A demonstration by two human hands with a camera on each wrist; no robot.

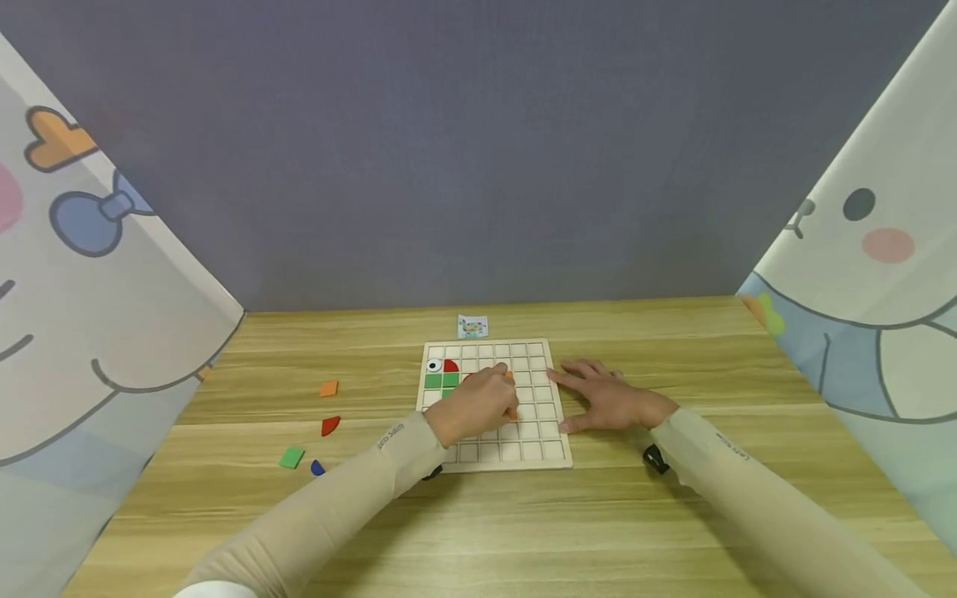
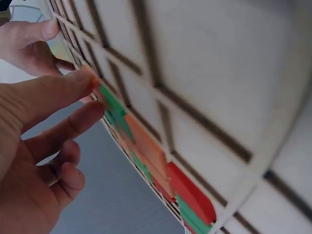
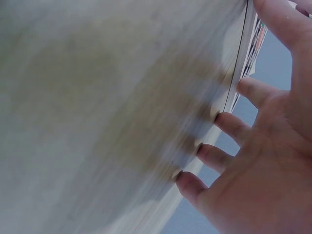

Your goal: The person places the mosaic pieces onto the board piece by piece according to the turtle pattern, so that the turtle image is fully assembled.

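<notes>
A pale wooden grid board (image 1: 549, 411) lies on the table, with flat coloured pieces in some of its cells. My left hand (image 1: 482, 400) reaches over the middle of it, hiding several cells. In the left wrist view, thumb and forefinger pinch a small orange tile (image 2: 89, 74) at the board's surface, beside a green piece (image 2: 113, 103). At the board's upper left sit a white eye piece (image 1: 434, 365), a red quarter-circle (image 1: 451, 365) and green squares (image 1: 433, 381). My right hand (image 1: 601, 394) has its fingers spread, with thumb and forefinger at the board's right edge.
Left of the board lie loose pieces: an orange square (image 1: 328, 388), a red quarter-circle (image 1: 331, 426), a green square (image 1: 292, 458) and a blue piece (image 1: 317, 468). A small picture card (image 1: 473, 326) lies just behind the board. A grey partition (image 1: 486, 166) stands along the table's back.
</notes>
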